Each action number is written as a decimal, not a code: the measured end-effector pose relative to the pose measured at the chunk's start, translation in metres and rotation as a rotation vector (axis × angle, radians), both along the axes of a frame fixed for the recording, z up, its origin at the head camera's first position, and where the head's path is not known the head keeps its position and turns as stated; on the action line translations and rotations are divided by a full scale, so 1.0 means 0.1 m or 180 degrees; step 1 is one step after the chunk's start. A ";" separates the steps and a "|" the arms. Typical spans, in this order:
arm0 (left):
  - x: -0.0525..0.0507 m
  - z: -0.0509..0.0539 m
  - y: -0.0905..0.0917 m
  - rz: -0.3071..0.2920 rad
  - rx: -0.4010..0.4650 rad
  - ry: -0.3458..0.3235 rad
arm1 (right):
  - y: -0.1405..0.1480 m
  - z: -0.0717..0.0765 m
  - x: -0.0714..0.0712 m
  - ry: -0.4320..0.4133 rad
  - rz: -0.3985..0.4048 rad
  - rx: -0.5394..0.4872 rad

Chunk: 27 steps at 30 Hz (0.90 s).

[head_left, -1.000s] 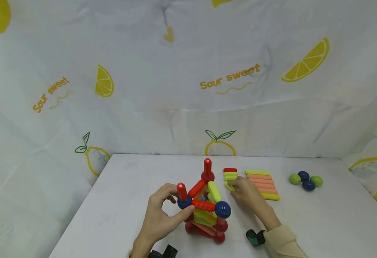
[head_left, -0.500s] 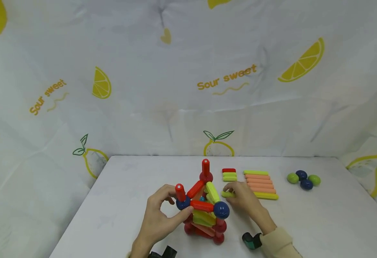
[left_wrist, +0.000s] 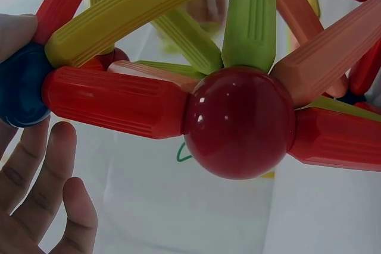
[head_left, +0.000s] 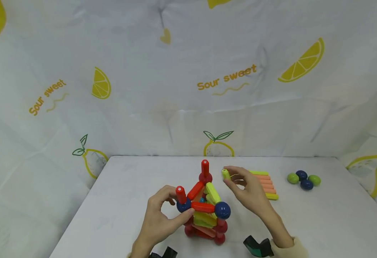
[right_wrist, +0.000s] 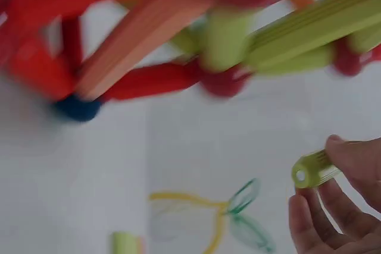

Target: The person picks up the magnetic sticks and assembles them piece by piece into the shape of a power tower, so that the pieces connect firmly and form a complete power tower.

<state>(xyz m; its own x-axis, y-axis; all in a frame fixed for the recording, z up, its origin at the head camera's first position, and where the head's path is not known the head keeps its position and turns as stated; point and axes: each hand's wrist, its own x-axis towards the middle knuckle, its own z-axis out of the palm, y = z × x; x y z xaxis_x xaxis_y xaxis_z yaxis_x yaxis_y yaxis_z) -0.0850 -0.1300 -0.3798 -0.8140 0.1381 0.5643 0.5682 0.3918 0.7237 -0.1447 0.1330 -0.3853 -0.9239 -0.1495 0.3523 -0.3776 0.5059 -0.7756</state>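
Observation:
A structure of coloured rods and balls stands on the table, with a red rod [head_left: 202, 207] running between two blue balls at its upper front. My left hand [head_left: 161, 216] grips its upper left corner at the blue ball [head_left: 183, 205], thumb and fingers on either side; the left wrist view shows that blue ball [left_wrist: 22, 87] against the hand. Right of the structure and apart from it, my right hand [head_left: 251, 191] pinches a short yellow-green rod [head_left: 226, 174] between thumb and fingers. In the right wrist view the held rod [right_wrist: 314, 169] points its end toward the structure.
Behind the right hand lies a row of orange rods [head_left: 267, 181] with a yellow rod [head_left: 271, 196] at its near end. Farther right sit green and blue balls [head_left: 306, 185] in a cluster. A white printed cloth [head_left: 162, 125] hangs behind the table.
My right hand has lifted the yellow-green rod off the table and turned it from lying flat to nearly upright. The left hand keeps its grip on the structure.

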 end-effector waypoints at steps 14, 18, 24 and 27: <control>0.00 0.00 0.00 0.0013 -0.0022 0.0013 | -0.07 0.56 0.62 0.0617 0.0768 -0.0877; 0.00 0.00 0.00 0.0002 -0.0013 0.0033 | -0.08 0.52 0.69 0.0614 0.0725 -0.0613; -0.01 0.00 0.00 -0.0019 0.0006 0.0058 | -0.08 0.45 0.71 0.0830 0.0771 -0.0664; -0.01 0.00 0.00 -0.0024 0.0014 0.0066 | -0.08 0.43 0.70 0.0903 0.0804 -0.0692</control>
<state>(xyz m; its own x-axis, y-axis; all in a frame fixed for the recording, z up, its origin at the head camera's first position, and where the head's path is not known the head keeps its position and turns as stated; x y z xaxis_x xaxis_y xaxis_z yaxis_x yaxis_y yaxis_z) -0.0858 -0.1305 -0.3803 -0.8011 0.1417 0.5815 0.5859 0.3843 0.7134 -0.0743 0.1247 -0.3427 -0.7299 -0.2526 0.6352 -0.6820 0.2068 -0.7015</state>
